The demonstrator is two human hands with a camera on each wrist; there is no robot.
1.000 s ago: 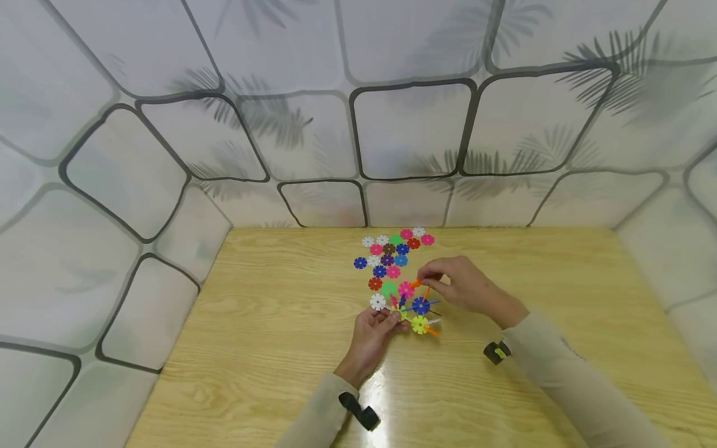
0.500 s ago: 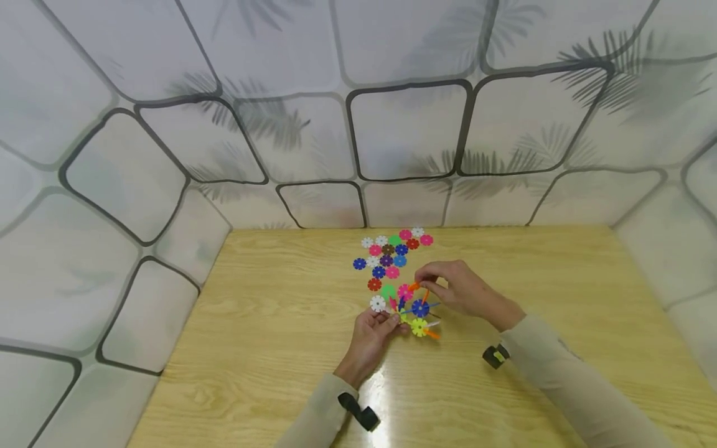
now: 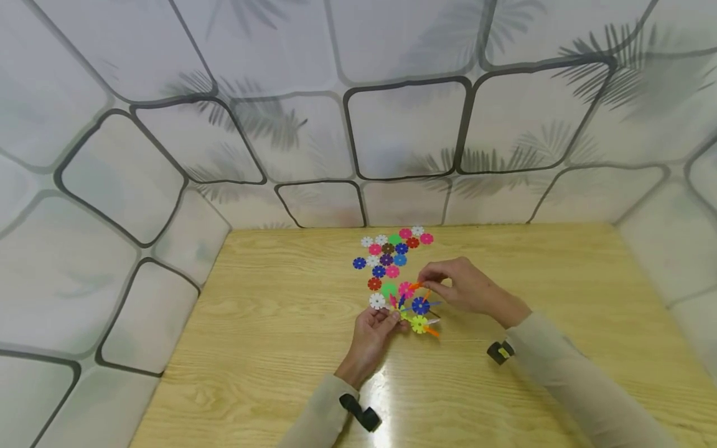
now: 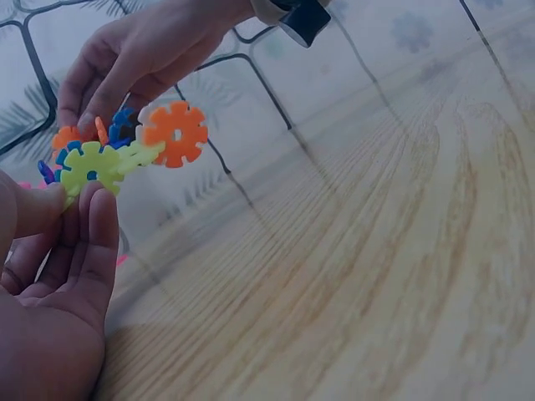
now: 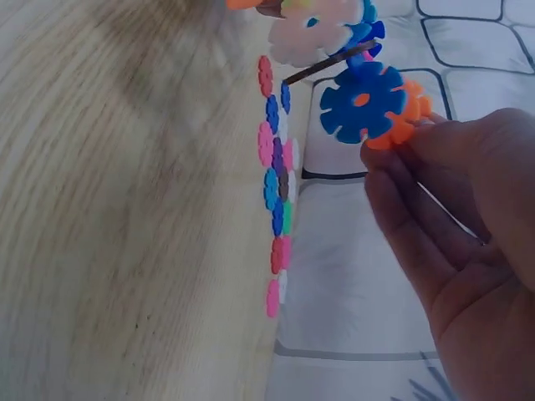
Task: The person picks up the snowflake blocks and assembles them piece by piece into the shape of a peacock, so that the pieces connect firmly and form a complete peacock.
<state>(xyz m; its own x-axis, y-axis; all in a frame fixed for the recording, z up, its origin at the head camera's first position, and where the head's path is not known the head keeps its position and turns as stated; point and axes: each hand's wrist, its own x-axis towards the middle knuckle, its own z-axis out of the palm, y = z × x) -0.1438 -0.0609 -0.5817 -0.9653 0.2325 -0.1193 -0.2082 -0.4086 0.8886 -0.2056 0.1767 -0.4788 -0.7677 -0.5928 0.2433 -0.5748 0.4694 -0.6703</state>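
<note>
In the head view a colourful cluster of interlocking notched plastic discs [image 3: 420,305] is held up between both hands. My left hand [image 3: 366,339] grips its near left side. In the left wrist view, the thumb and fingers pinch a yellow-green disc [image 4: 94,157]. My right hand [image 3: 467,287] pinches an orange disc [image 5: 412,109] at the cluster's far right side. Close beside those fingertips, a blue disc [image 5: 368,102] faces the right wrist camera. Another orange disc [image 4: 192,132] sticks out from the cluster at the end of a yellow-green one.
Several loose discs, among them a purple one [image 3: 386,260] and a red one [image 3: 374,284], lie flat in a close group beyond the hands. They reach toward the back of the wooden table [image 3: 269,311], where a patterned wall [image 3: 409,130] rises.
Almost nothing differs. My right hand shifts very slightly with the orange disc still pinched; the left hand keeps its grip on the cluster, and the loose discs lie as before.
</note>
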